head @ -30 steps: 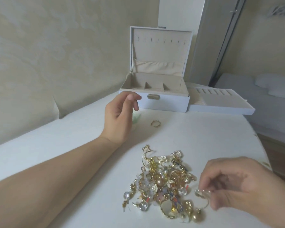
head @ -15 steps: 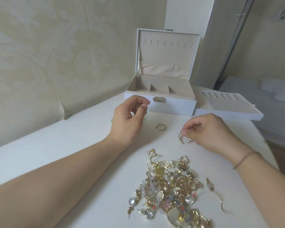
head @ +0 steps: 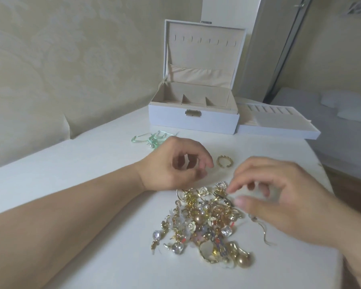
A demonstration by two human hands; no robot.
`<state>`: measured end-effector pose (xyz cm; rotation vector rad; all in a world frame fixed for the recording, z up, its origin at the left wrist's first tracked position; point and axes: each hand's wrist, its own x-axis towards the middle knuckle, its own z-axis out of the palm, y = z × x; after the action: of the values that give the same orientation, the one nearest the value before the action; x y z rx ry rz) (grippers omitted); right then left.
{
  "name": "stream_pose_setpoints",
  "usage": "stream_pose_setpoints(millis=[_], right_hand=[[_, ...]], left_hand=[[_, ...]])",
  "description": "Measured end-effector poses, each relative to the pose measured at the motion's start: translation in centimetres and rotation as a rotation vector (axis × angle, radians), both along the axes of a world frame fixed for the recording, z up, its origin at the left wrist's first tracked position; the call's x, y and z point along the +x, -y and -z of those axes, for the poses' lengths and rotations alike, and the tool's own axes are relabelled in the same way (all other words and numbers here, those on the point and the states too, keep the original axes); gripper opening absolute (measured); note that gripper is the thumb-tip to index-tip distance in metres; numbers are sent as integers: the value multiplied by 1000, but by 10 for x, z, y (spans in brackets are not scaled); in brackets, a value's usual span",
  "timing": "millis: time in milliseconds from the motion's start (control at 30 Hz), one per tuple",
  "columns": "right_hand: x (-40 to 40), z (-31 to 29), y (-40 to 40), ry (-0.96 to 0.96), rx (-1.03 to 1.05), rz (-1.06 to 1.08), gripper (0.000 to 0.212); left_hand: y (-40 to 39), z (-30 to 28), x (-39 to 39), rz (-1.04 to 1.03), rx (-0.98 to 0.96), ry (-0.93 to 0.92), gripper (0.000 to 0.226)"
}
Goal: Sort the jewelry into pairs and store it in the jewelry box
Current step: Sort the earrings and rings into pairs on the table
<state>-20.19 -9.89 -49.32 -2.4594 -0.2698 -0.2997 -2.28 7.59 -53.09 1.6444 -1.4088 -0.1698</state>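
Note:
A tangled pile of gold, pearl and crystal jewelry (head: 204, 224) lies on the white table (head: 92, 163). A single gold ring (head: 224, 161) sits apart behind the pile, and a pale green piece (head: 152, 139) lies further back left. The white jewelry box (head: 193, 122) stands open at the back, its compartments empty. My left hand (head: 175, 165) hovers just behind the pile with fingers loosely curled, nothing visible in them. My right hand (head: 279, 197), blurred, reaches over the pile's right top with thumb and fingers spread apart. A wavy gold earring (head: 263, 234) lies partly under it.
The box's removed insert tray (head: 279, 130) with ring slots sits to the right of the box. The table's right edge drops off toward a floor and a bed (head: 331, 113). A wall runs along the left and back.
My right hand came back from beside the gold ring to the pile, and the hoop it held is no longer visible. My left hand moved down toward the pile.

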Motion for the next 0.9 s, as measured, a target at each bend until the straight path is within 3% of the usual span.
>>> stream_pose_setpoints(millis=[100,300,367,433,500,667,833,900], right_hand=[[-15,17,-3,-3,-55,-55,16],[-13,29,3,-6,-46,-35,30],[-8,25,0,-9,8,-62,35],[3,21,-4,3,34,-37,26],[20,20,-3,18,9,27,7],[37,29,8,-73,-147,25,16],[26,31,17,-11,-63,116,8],[19,30,18,20,-61,145,13]], left_hand=[[3,1,-2,96,27,-18,12],[8,1,7,8,-22,-486,26],[8,0,11,-17,-31,-538,26],[8,0,12,-18,-47,-566,28],[8,1,12,-7,-41,-573,31],[7,-1,9,40,38,-486,29],[4,-6,4,143,251,-298,19],[3,-7,-1,150,327,-208,31]])
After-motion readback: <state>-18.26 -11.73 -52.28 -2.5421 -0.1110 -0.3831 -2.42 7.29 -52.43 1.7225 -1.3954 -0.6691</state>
